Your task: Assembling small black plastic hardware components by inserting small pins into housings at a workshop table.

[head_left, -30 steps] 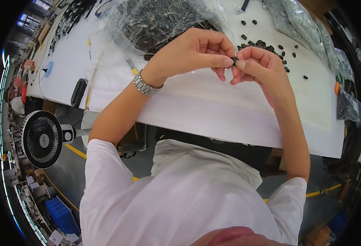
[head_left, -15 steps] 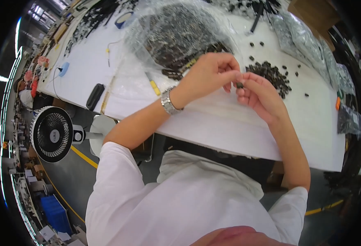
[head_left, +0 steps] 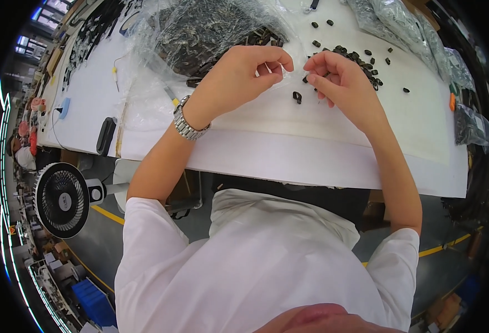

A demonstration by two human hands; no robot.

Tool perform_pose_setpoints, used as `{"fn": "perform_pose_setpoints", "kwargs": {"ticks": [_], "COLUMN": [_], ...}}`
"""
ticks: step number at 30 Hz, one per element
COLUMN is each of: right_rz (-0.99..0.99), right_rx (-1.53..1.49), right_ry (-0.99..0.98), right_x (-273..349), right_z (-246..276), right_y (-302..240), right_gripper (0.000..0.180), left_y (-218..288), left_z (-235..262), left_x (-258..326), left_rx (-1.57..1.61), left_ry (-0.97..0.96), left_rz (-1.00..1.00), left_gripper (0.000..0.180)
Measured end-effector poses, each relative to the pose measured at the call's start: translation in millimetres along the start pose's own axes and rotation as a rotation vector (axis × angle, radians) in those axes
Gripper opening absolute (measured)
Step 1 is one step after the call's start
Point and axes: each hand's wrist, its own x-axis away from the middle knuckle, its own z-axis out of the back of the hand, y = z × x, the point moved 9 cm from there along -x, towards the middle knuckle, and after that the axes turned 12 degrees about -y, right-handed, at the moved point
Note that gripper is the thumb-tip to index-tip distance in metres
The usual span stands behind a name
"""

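My left hand (head_left: 243,76), with a metal watch (head_left: 186,123) on its wrist, hovers by the front of a clear plastic bag (head_left: 169,28) full of small dark pieces. Its fingers curve, thumb and forefinger stand apart, and nothing shows between them. Facing it across a narrow gap, my right hand (head_left: 347,87) has loosely bent fingers and a thumb set apart, also without a visible piece. Below the gap shows a single small black ring-like piece (head_left: 297,97), touched by neither hand. Behind my right hand is a pile of similar black pieces (head_left: 369,72), partly hidden by it.
A white-topped table (head_left: 266,150) spans the view. Strewn pieces lie around the pile. Filled plastic bags (head_left: 405,30) line the right side. A black case (head_left: 106,136) lies at the front left edge, near a fan (head_left: 61,201). Black strips (head_left: 97,28) lie far left.
My hands have come apart, the left moving left. The small dark piece that was at my right fingertips is no longer there; a black piece now shows below the gap. The view has shifted.
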Motion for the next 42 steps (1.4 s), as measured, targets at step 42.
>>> {"fn": "perform_pose_setpoints", "kwargs": {"ticks": [42], "right_rz": [0.159], "right_rx": [-0.496], "right_ry": [-0.041], "right_x": [-12.4], "right_z": [-13.2], "right_y": [17.4], "right_gripper": [0.025], "left_y": [21.4], "left_z": [-7.3], "left_x": [2.6], "left_rx": [-0.191], "left_ry": [0.153], "left_rz": [-0.109], "left_gripper": [0.008]}}
